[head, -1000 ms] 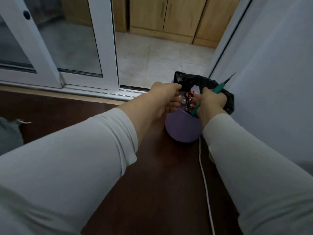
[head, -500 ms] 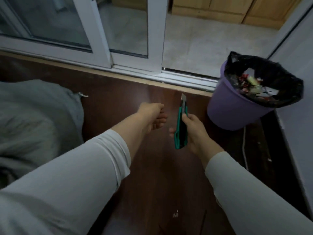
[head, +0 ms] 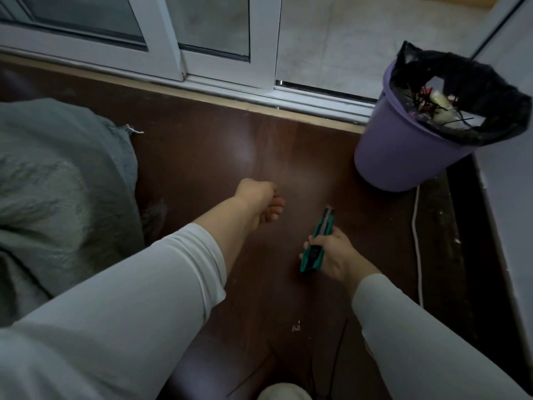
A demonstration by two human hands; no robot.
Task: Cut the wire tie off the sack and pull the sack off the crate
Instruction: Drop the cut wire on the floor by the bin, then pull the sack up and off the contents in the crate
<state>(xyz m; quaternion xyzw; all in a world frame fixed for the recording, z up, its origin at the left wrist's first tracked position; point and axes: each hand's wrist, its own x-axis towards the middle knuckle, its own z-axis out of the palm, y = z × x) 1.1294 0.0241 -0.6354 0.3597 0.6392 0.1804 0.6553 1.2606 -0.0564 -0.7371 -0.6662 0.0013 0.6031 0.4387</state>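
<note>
A grey woven sack (head: 54, 192) bulges over something at the left edge of the view; what it covers is hidden. My right hand (head: 331, 252) is shut on a green utility knife (head: 317, 241), low over the dark brown floor, with the knife tip pointing away from me. My left hand (head: 262, 200) hangs over the floor between the sack and the knife, fingers curled loosely, with nothing visible in it. No wire tie shows on the sack from here.
A purple bin (head: 403, 151) with a black liner (head: 461, 90) stands at the far right and holds cut ties and scraps. A white cable (head: 416, 241) runs along the floor beside it. White sliding door frames (head: 219, 67) border the far side. A wall (head: 513, 168) stands at the right.
Both hands left the bin's rim and came back over the floor. The view swung left and down, bringing the sack in. The right hand lowered the knife toward the floor.
</note>
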